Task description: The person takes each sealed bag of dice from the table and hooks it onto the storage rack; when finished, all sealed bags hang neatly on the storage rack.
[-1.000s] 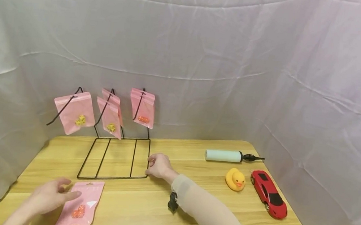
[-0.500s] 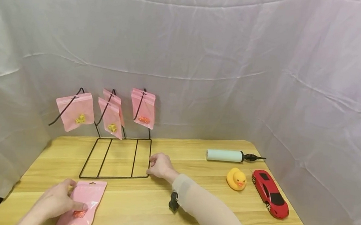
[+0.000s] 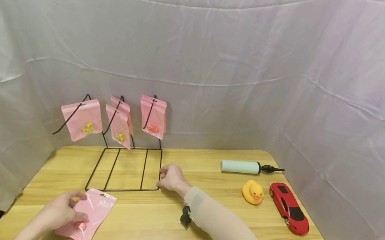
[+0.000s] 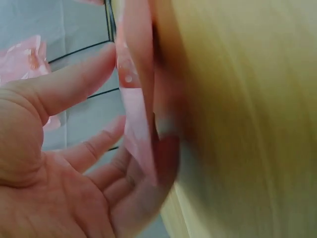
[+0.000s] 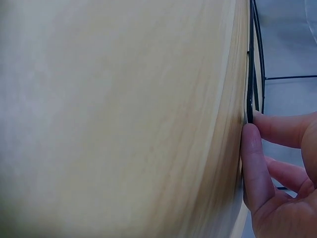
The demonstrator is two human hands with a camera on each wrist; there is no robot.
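My left hand (image 3: pixel 57 212) pinches a pink zip bag (image 3: pixel 99 208) at the table's front left, with thumb on top and fingers at its left edge. Red dice (image 3: pixel 80 225) show inside, partly behind the thumb. In the left wrist view the pink bag (image 4: pixel 140 114) is tilted, with fingertips beneath it. My right hand (image 3: pixel 172 178) holds the right side of the black wire rack (image 3: pixel 121 189) near its front corner. The right wrist view has thumb and finger pinching the rack's wire (image 5: pixel 250 94).
Pink bags hang on the rack's hooks: a left bag with yellow dice (image 3: pixel 82 119), two on the middle hook (image 3: pixel 118 118), and a right bag with red dice (image 3: pixel 153 112). Rightward lie a hand pump (image 3: pixel 240 166), rubber duck (image 3: pixel 253 192) and red toy car (image 3: pixel 289 208).
My left hand has closed its thumb and fingers on the pink bag, which has turned and tilted slightly. My right hand has stayed on the rack.
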